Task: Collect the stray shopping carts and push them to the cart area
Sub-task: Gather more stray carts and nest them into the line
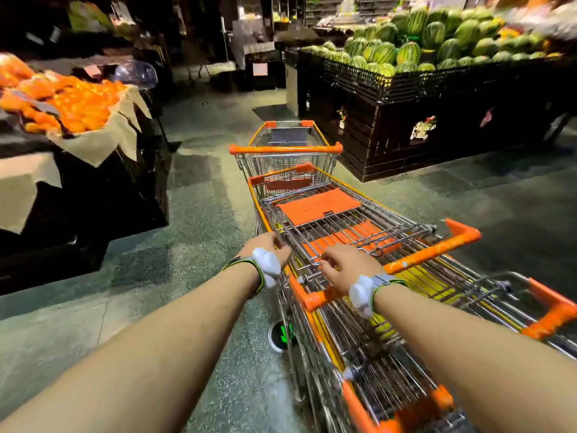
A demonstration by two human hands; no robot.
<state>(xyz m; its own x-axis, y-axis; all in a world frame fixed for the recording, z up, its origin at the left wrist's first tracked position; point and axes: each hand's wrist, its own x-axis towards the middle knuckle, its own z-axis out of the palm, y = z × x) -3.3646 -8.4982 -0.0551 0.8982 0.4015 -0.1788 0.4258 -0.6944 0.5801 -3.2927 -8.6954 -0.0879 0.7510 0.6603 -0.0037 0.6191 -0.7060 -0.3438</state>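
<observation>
Nested carts under both hands' grip, stray cart ahead.

Open aisle floor ahead-left, watermelon stand right, orange display left

Left: pile of orange citrus fruit on brown paper lining over a black display stand. Right: striped green watermelons heaped in a black slatted wooden bin. Speckled grey-green stone floor, dark aisle beyond.
</observation>
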